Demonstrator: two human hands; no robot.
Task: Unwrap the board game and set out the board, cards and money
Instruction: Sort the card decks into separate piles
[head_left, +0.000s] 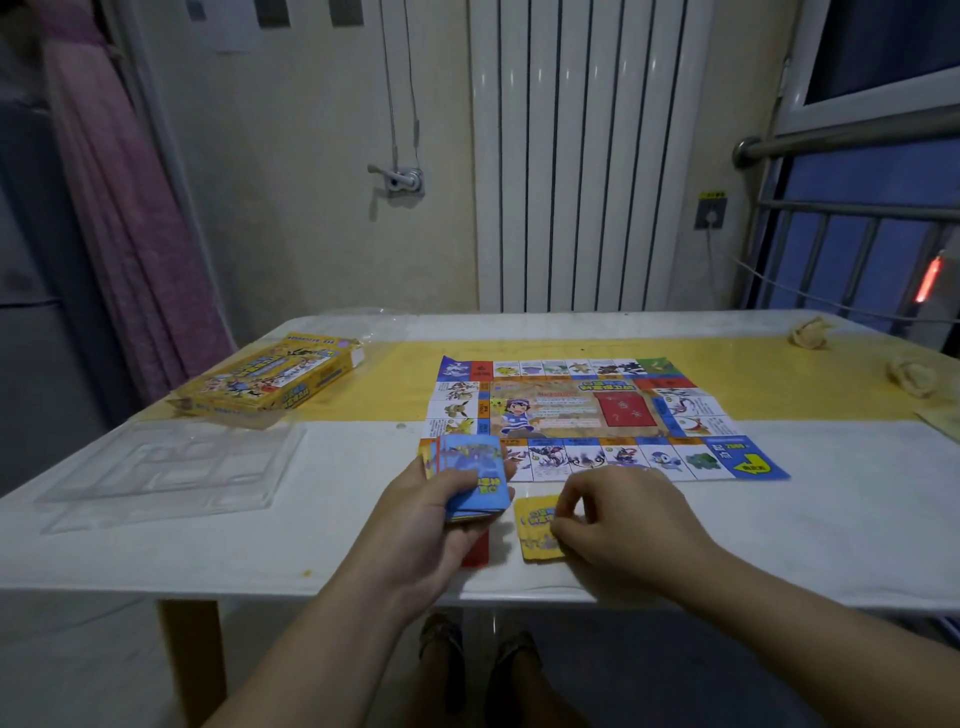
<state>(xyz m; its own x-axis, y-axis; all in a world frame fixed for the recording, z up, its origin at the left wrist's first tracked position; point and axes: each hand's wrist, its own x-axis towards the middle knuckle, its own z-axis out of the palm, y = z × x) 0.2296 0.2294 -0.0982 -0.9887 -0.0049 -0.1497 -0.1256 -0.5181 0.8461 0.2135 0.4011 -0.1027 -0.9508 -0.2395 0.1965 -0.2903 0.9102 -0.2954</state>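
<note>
The colourful game board (582, 410) lies unfolded flat on the table's middle. My left hand (436, 519) holds a stack of blue-backed cards (475, 475) just in front of the board's near-left corner. A small pile of yellow-backed cards (535, 530) lies on the table below the board. My right hand (618, 525) rests on that pile's right edge, fingertips pinching it. A red piece (477, 553) lies on the table, partly hidden under my left hand. The yellow game box (270, 376) sits at the far left.
A clear plastic insert tray (166, 473) lies at the near left of the white table (779, 530). Crumpled clear wrap (363, 322) lies behind the box. Two crumpled paper lumps (808, 332) sit at the far right. A radiator stands behind the table.
</note>
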